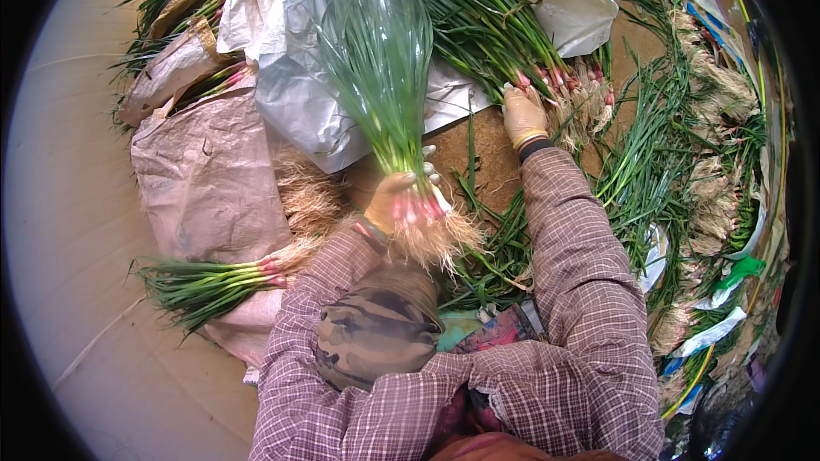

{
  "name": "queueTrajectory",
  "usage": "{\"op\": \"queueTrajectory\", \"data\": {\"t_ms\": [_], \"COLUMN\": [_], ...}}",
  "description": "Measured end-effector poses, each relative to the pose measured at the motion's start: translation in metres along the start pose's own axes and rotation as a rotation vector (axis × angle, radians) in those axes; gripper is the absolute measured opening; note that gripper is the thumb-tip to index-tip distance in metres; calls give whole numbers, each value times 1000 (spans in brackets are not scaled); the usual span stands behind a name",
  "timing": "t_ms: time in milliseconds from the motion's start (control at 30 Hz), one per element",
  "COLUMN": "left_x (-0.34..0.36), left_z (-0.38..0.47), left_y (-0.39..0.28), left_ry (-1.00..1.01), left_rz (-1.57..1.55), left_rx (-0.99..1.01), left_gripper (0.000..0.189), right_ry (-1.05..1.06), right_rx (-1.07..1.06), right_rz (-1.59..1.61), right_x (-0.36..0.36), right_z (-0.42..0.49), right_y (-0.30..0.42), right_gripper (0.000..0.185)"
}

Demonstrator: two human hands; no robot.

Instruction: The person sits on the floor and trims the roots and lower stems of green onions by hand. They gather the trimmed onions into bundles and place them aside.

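Observation:
My left hand (392, 200), in a pale glove, is closed around the lower stems of a bunch of green onions (394, 96). Its leaves point away from me, with reddish-white bulbs and stringy roots hanging over my lap. My right hand (524, 116), also gloved, reaches to the bulb end of a larger pile of green onions (506, 38) at the upper right. Its fingertips touch the stems there; whether they grip any is hidden. A white woven plastic sack (570, 19) partly covers that pile.
At left, a pinkish woven sack (208, 186) lies by more roots, with a small onion bunch (224, 278) below it. Loose green leaves (647, 134) litter the ground on the right, beside rows of rooted bunches (711, 198). Brown sheeting (109, 307) spreads along the left.

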State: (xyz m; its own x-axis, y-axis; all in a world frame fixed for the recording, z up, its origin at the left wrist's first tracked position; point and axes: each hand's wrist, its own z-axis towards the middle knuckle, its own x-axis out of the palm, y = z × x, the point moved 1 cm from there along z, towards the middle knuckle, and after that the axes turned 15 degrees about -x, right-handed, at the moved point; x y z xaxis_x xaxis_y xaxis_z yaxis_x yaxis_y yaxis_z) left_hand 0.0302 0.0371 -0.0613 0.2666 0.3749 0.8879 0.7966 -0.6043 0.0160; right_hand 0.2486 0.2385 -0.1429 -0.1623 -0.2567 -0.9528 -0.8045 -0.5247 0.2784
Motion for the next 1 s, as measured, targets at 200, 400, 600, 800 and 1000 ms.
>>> {"op": "queueTrajectory", "data": {"t_ms": [200,400,600,800,1000], "left_x": [3,3,5,9,16], "left_z": [-7,-12,-9,-12,-8], "left_y": [-5,-6,-3,-9,0], "left_ry": [16,152,103,214,26], "left_rz": [11,-43,-47,8,21], "left_rx": [21,23,-3,74,-68], "left_gripper": [70,70,71,57,57], "right_ry": [-207,647,-56,-30,2], "right_rx": [-45,-286,-83,168,-145], "right_rz": [556,261,640,740,561], "right_x": [-11,-47,-31,-26,-77], "right_z": [-17,-82,-53,-24,-122], "right_y": [8,33,42,66,134], "right_gripper": [23,34,41,20,23]}}
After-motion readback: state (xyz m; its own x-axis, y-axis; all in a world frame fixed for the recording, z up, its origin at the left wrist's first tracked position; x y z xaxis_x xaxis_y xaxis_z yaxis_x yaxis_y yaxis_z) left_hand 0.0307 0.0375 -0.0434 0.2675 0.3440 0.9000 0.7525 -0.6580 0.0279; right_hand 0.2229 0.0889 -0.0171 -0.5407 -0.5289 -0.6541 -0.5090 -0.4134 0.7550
